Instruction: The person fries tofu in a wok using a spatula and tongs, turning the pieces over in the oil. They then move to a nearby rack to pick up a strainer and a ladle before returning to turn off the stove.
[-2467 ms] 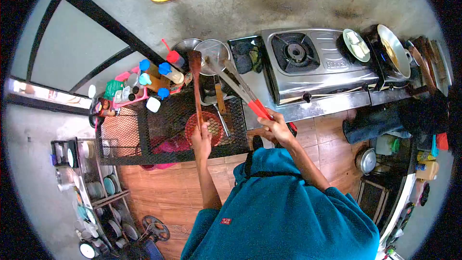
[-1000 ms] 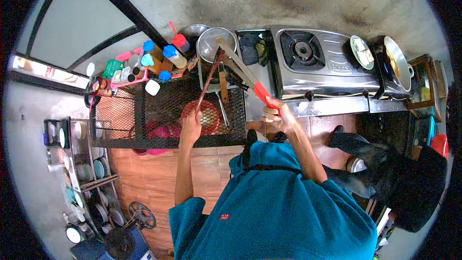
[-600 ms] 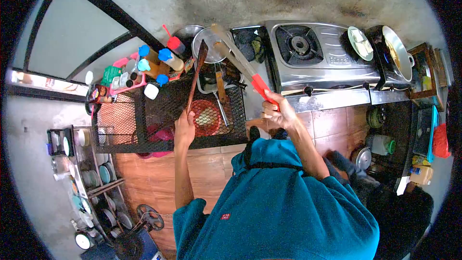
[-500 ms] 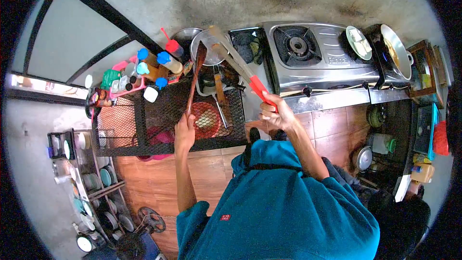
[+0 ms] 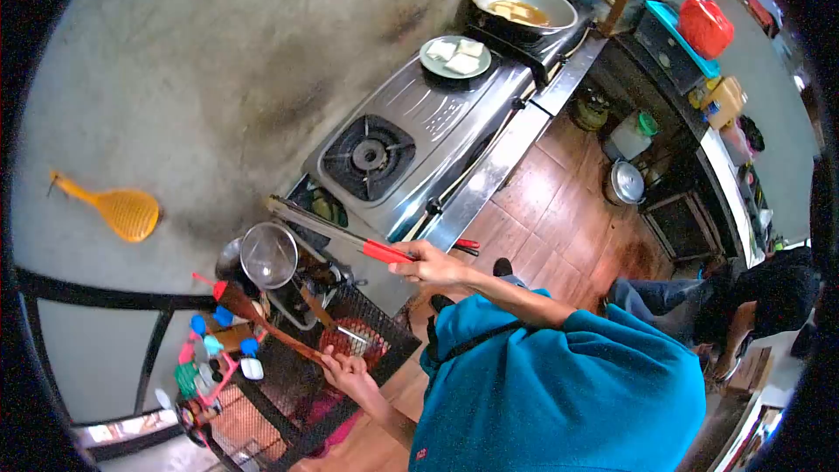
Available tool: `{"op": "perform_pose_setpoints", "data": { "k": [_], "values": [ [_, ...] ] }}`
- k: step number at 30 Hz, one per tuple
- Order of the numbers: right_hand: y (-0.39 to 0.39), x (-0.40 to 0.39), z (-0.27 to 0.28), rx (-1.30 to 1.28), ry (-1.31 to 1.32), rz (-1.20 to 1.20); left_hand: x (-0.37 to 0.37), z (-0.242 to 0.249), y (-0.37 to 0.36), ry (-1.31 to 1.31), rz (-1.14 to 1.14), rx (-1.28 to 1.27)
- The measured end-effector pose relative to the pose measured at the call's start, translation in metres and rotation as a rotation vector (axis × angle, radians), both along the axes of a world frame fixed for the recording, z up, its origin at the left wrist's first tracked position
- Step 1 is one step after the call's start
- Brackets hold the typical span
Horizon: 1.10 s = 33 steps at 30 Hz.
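Inspector: Head view shows the right hand (image 5: 430,267) closed around the red handles of the tongs (image 5: 336,234), arms nearly together, pointing away from that grip toward the strainer (image 5: 267,255).

Clerk: And the left hand (image 5: 347,372)?

Inspector: Wrapped on the wooden spatula (image 5: 262,326), blade beyond the grip, above the mesh rack (image 5: 384,332). Advice: hold both tools level and clear of the bottles (image 5: 218,343).

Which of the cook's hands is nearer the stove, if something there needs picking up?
Probably the right hand: its red-handled tongs already reach along the gas stove. The left hand holds a wooden spatula over the wire rack.
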State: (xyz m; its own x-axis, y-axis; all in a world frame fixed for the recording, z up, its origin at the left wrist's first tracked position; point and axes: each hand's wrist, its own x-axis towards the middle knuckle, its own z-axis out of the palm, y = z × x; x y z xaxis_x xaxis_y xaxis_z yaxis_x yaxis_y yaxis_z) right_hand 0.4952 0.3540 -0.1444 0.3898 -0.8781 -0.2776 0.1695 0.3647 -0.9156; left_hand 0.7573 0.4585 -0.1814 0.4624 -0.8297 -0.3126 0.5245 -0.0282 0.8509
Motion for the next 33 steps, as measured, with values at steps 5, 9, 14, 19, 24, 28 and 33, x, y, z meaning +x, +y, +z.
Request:
{"op": "perform_pose_setpoints", "data": {
  "k": [5, 9, 14, 19, 24, 28, 33],
  "values": [
    [0.016, -0.065, 0.031, -0.153, 0.104, -0.078, -0.057, 0.002, -0.027, -0.023, 0.014, -0.033],
    [0.03, -0.133, 0.041, -0.195, 0.186, -0.176, -0.109, 0.021, -0.043, -0.046, -0.004, -0.059],
    [0.051, -0.254, 0.049, -0.271, 0.218, -0.317, -0.202, 0.036, -0.057, -0.143, -0.042, -0.106],
    [0.072, -0.402, 0.088, -0.268, 0.465, -0.393, -0.322, 0.035, -0.072, -0.097, -0.106, -0.102],
    [0.063, -0.553, 0.095, -0.57, 1.046, -0.62, -0.425, 0.042, -0.079, -0.031, -0.266, -0.097],
    [0.008, -0.657, 0.14, -0.459, 1.518, -0.63, -0.472, 0.045, -0.089, 0.005, -0.393, -0.081],
    [-0.076, -0.73, 0.136, -0.686, 1.759, -0.562, -0.506, 0.047, -0.119, -0.011, -0.468, -0.089]
  ]
}}
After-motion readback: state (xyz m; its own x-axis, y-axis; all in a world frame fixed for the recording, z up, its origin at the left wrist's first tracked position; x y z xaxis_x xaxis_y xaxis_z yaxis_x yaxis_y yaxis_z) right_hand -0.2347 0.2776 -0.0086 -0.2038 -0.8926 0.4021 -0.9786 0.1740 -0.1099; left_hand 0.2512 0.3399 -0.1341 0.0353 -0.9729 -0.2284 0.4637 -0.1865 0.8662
